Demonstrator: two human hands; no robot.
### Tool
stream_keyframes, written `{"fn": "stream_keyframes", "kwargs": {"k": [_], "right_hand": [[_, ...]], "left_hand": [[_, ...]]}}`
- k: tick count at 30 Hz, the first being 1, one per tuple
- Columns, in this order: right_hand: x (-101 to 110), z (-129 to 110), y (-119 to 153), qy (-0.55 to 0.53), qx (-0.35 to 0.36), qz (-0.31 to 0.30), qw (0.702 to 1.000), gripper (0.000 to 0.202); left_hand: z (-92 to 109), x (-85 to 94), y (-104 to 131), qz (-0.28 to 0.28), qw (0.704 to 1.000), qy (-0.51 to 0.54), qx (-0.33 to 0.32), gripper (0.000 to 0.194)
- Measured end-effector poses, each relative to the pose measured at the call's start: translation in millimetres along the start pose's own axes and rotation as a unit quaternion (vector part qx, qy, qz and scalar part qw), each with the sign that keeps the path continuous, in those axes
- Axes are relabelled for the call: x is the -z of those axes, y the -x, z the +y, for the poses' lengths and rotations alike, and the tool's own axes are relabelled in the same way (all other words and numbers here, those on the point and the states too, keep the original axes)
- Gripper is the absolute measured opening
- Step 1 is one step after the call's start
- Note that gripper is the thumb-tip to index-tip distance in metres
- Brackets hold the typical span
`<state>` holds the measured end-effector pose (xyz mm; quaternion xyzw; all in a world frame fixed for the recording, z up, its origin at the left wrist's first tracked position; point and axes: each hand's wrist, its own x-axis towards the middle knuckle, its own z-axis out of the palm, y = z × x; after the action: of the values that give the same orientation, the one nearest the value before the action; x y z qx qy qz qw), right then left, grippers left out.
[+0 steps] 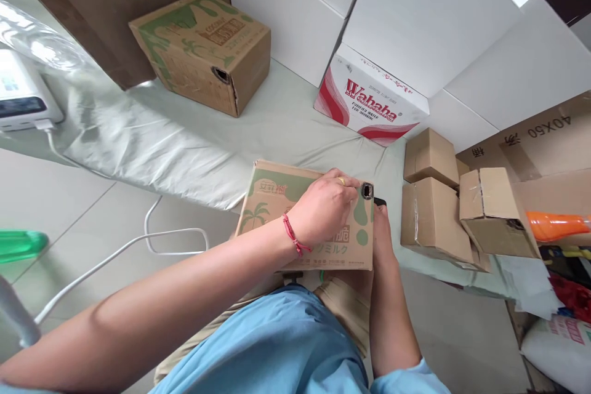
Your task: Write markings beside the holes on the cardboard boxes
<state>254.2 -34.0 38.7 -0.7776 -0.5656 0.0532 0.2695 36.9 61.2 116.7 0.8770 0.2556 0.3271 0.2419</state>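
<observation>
Carton is sitting in front of the torso, over the lap, by the near edge of the cloth-covered bench; what's bearing its weight isn't showing. Left hand is lying across the printed panel, fingers bending beside the dark-rimmed hole; can't tell if it's gripping or only pressing. Right hand is sitting along the right side, a small black object showing by its fingers; can't tell whether it's grasping that, the carton or both.

Handling guess: looking like corrugated board, so stiff at edges and corners, giving mid-panel, probably not slippery. Contents aren't showing, so weight's a guess; expecting light if empty. Hole corner is looking weakest, likely tearing under a pull. Best hold: palms bracing opposite side walls, fingers supporting lower edges, keeping clear of the hole.
</observation>
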Motion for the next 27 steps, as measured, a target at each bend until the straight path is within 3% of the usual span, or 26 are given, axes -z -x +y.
{"fn": "stream_keyframes", "kwargs": {"k": [2,5,9,12,17,27], "right_hand": [[-0.1,8.4,7.5,0.087,-0.032,-0.006,0.996,0.048],[-0.7,22.8,30.7,0.189,-0.109,0.033,0.975,0.073],[-2.2,27.1,64.8,0.224,-0.154,-0.013,0.962,0.077],[0.5,18.0,72.1,0.218,-0.197,-0.038,0.955,0.080],[6.8,8.3,60.8,0.185,-0.278,-0.041,0.942,0.079],[16.5,17.5,87.1,0.086,-0.292,0.019,0.952,0.078]], "left_hand": [[-2.0,-1.0,-2.4,-0.009,1.000,-0.004,0.007,0.030],[-4.9,-1.6,-6.3,-0.016,1.000,-0.008,0.009,0.030],[-9.3,-2.2,-11.6,-0.017,1.000,-0.004,0.005,0.030],[-12.5,-3.4,-14.8,-0.022,1.000,-0.006,0.005,0.029],[-16.0,-7.9,-17.5,-0.014,1.000,-0.015,-0.001,0.031],[-18.3,-17.7,-14.6,-0.001,1.000,-0.029,-0.010,0.031]]}}
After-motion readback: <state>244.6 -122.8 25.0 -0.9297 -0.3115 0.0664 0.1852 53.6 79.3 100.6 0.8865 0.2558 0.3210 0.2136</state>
